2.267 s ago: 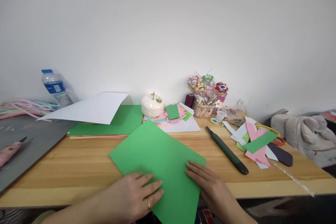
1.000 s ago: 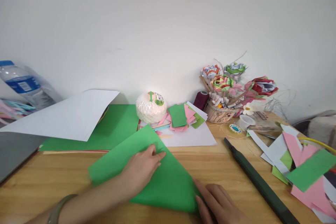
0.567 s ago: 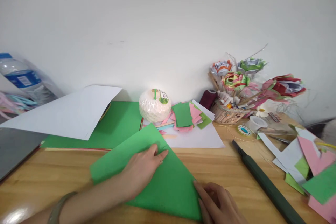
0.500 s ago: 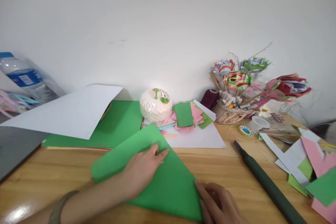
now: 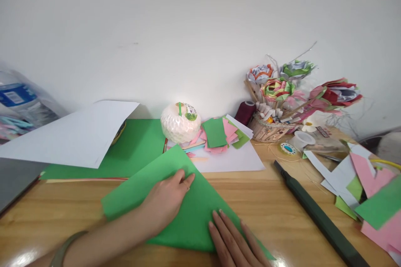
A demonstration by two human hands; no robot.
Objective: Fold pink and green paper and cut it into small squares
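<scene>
A green paper sheet (image 5: 191, 217), with a straight slanting edge on its right, lies on the wooden table. My left hand (image 5: 167, 200) rests on its middle, fingers curled, with the index finger and thumb pointing up and right; whether it pinches anything is hard to make out. Near the paper's lower right corner, my right hand (image 5: 234, 240) lies flat with its fingers spread over the slanting edge. The corner tip shows just right of that hand.
Behind are a white sheet (image 5: 72, 133), a wrapped round fruit (image 5: 180, 127), small paper pieces (image 5: 214, 132) and a basket (image 5: 267, 128) of paper flowers. A dark green long tool (image 5: 316, 212) and paper scraps (image 5: 380, 204) lie right.
My right hand has moved from the paper's right corner onto its surface, and its fingers have straightened and spread. The lower right corner now lies visible. The view has shifted slightly.
</scene>
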